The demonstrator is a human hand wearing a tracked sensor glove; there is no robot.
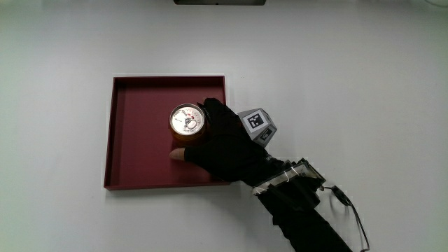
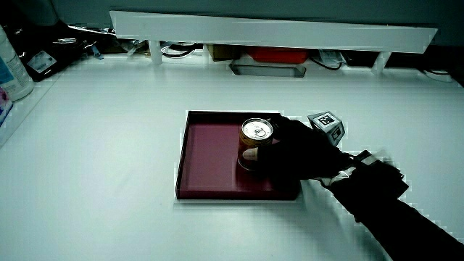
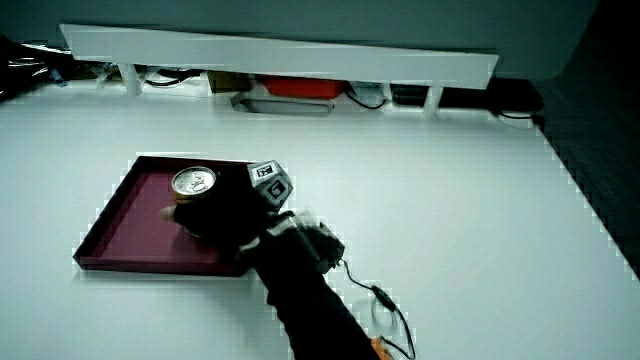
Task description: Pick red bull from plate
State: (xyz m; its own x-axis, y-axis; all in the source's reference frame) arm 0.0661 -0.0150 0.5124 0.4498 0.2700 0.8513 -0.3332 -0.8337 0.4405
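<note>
A dark red square plate [image 1: 136,150] with a raised rim lies on the white table; both side views show the plate [image 2: 206,156] [image 3: 125,225] too. On it stands an upright can, the red bull [image 1: 187,120], its silver lid with pull tab facing up. The gloved hand [image 1: 224,143] wraps around the can's side, thumb tip [image 1: 178,154] nearer to the person and fingers curled about the body. In both side views the can [image 2: 256,132] [image 3: 194,184] still rests on the plate floor, with the hand [image 2: 293,156] [image 3: 225,215] closed around it. The patterned cube [image 1: 257,124] sits on the hand's back.
A low white partition [image 2: 275,32] runs along the table's edge farthest from the person, with cables and a grey tray [image 2: 267,69] under it. A thin cable [image 1: 350,210] trails from the forearm. A bottle [image 2: 11,69] stands at the table's edge.
</note>
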